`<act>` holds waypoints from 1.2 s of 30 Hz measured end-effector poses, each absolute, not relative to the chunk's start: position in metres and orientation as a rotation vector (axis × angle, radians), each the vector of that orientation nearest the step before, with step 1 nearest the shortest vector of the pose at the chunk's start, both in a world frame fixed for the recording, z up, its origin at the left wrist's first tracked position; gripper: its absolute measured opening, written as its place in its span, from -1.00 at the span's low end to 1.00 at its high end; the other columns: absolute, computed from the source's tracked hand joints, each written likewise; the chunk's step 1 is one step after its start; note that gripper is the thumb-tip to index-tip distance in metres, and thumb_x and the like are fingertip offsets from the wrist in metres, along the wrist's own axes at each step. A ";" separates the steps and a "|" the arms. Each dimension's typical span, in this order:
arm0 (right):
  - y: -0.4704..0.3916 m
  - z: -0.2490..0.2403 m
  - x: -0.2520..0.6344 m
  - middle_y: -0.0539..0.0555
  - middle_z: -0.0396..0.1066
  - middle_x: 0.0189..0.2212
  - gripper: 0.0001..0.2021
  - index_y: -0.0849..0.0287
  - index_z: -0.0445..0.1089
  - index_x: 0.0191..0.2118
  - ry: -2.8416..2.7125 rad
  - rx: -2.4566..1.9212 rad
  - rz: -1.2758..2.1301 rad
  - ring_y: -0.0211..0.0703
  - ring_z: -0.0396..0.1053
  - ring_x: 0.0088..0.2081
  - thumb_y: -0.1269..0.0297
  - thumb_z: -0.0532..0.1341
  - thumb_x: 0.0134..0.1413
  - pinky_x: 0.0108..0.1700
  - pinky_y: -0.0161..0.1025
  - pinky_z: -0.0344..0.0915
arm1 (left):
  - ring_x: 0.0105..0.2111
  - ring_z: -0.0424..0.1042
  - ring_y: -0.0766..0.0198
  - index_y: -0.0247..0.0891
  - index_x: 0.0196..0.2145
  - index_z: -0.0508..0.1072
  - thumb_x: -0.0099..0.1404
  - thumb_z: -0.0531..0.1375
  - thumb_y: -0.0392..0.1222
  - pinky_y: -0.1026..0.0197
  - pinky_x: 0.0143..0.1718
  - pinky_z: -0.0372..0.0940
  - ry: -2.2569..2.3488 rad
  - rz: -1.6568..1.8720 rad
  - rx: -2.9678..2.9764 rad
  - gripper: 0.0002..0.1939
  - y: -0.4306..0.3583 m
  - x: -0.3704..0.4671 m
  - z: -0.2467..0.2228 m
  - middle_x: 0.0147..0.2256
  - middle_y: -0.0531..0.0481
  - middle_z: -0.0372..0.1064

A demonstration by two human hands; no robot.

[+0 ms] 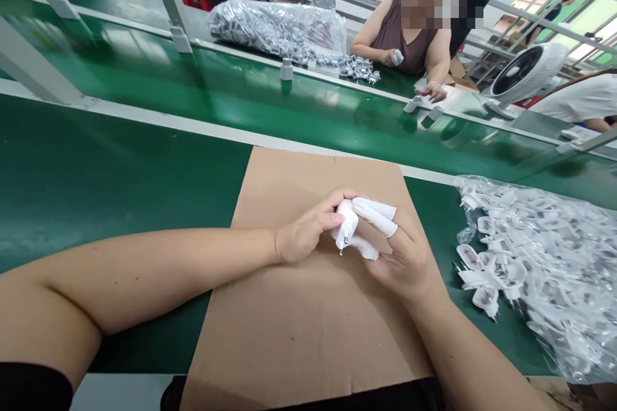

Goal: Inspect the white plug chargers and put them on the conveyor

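Left hand (303,234) and right hand (403,253): fingers of both pinching a white plug piece (348,219) above cardboard sheet (289,321) on green surface (120,167); right fingers in white covers (378,218); similar white parts (544,270) piled at right

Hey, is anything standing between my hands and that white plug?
Nothing visible blocks them. The left hand touches the white plug directly; on the right hand, only white finger covers come between.
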State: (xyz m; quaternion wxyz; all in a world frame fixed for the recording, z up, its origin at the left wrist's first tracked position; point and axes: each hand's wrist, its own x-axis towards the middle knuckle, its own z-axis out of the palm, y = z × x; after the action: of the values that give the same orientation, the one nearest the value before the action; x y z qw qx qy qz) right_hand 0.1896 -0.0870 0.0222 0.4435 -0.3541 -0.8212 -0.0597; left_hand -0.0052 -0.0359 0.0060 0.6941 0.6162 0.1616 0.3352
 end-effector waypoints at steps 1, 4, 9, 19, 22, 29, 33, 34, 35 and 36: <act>-0.088 0.022 0.189 0.22 0.52 0.05 -0.39 0.02 0.28 0.37 -2.037 -0.882 -0.131 0.11 0.54 0.06 0.44 0.31 0.24 -0.03 0.04 0.61 | 0.05 0.32 -0.02 -0.19 0.22 0.25 0.44 0.04 0.17 -0.06 0.09 0.29 0.361 0.771 1.401 -0.46 -0.035 -0.005 0.004 0.08 -0.20 0.32; -0.090 0.024 0.187 0.22 0.50 0.10 -0.37 0.02 0.26 0.39 -2.041 -0.902 -0.061 0.08 0.53 0.08 0.49 0.30 0.25 0.01 0.02 0.60 | 0.05 0.32 0.00 -0.20 0.24 0.21 0.48 0.01 0.17 -0.05 0.10 0.28 0.353 0.846 1.461 -0.46 -0.035 -0.005 -0.002 0.10 -0.21 0.30; -0.092 0.026 0.181 0.26 0.51 0.10 -0.35 0.05 0.31 0.36 -2.023 -0.920 -0.099 0.12 0.57 0.01 0.38 0.41 0.17 -0.04 0.03 0.63 | -0.15 0.37 0.13 -0.21 0.16 0.21 0.51 0.03 0.15 0.06 -0.09 0.33 0.319 0.894 1.463 -0.55 -0.038 -0.003 -0.002 -0.09 -0.13 0.34; -0.094 0.017 0.176 0.13 0.61 -0.08 -0.33 -0.05 0.35 0.32 -1.970 -0.914 -0.280 0.07 0.62 -0.14 0.39 0.47 0.12 -0.06 0.07 0.67 | -0.55 0.19 0.38 -0.20 -0.12 0.23 0.46 0.06 0.34 0.29 -0.53 0.16 0.402 0.838 1.338 -0.50 -0.041 0.004 0.011 -0.46 0.13 0.21; -0.093 0.020 0.176 0.15 0.61 -0.06 -0.36 -0.03 0.36 0.32 -1.972 -0.902 -0.245 0.07 0.62 -0.11 0.37 0.46 0.14 -0.05 0.05 0.66 | -0.53 0.21 0.33 -0.21 -0.14 0.25 0.45 -0.12 0.47 0.24 -0.50 0.20 0.413 0.884 1.402 -0.37 -0.042 0.003 0.008 -0.46 0.10 0.21; -0.092 0.024 0.178 0.16 0.59 0.01 -0.36 -0.03 0.38 0.31 -1.982 -0.921 -0.135 0.05 0.63 -0.10 0.46 0.43 0.13 -0.10 -0.02 0.66 | -0.51 0.26 0.32 -0.25 -0.05 0.26 0.47 -0.18 0.45 0.20 -0.42 0.25 0.341 0.943 1.400 -0.33 -0.041 0.002 0.000 -0.46 0.09 0.26; -0.094 0.023 0.180 0.19 0.58 0.04 -0.39 0.01 0.41 0.28 -1.961 -0.970 -0.087 0.03 0.63 -0.11 0.44 0.43 0.12 -0.15 -0.08 0.66 | -0.51 0.26 0.35 -0.24 -0.05 0.24 0.43 0.10 0.37 0.24 -0.46 0.22 0.336 0.887 1.353 -0.44 -0.041 0.003 0.007 -0.43 0.11 0.27; -0.094 0.023 0.180 0.19 0.58 0.04 -0.40 0.01 0.41 0.28 -1.970 -0.973 -0.092 0.02 0.63 -0.13 0.43 0.43 0.13 -0.17 -0.09 0.66 | -0.52 0.25 0.36 -0.24 -0.05 0.24 0.43 0.14 0.30 0.25 -0.47 0.21 0.343 0.876 1.349 -0.48 -0.041 0.003 0.008 -0.42 0.11 0.26; -0.094 0.023 0.181 0.18 0.58 0.03 -0.40 0.01 0.41 0.27 -1.981 -0.974 -0.102 0.02 0.63 -0.14 0.43 0.43 0.13 -0.18 -0.10 0.65 | -0.52 0.24 0.37 -0.23 -0.05 0.24 0.45 0.16 0.24 0.25 -0.47 0.20 0.351 0.873 1.350 -0.54 -0.041 0.003 0.008 -0.43 0.12 0.25; -0.094 0.023 0.181 0.17 0.59 0.02 -0.41 0.00 0.41 0.27 -1.989 -0.977 -0.110 0.01 0.64 -0.15 0.43 0.43 0.13 -0.19 -0.10 0.65 | -0.52 0.23 0.36 -0.23 -0.05 0.25 0.47 0.14 0.20 0.25 -0.46 0.20 0.358 0.875 1.354 -0.58 -0.041 0.003 0.008 -0.43 0.13 0.24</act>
State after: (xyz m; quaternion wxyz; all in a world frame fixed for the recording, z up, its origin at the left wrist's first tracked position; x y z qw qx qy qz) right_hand 0.1813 -0.0941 0.0226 0.4453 -0.3942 -0.8027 -0.0445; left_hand 0.0033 -0.0408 0.0080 0.6780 0.6027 0.1595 0.3893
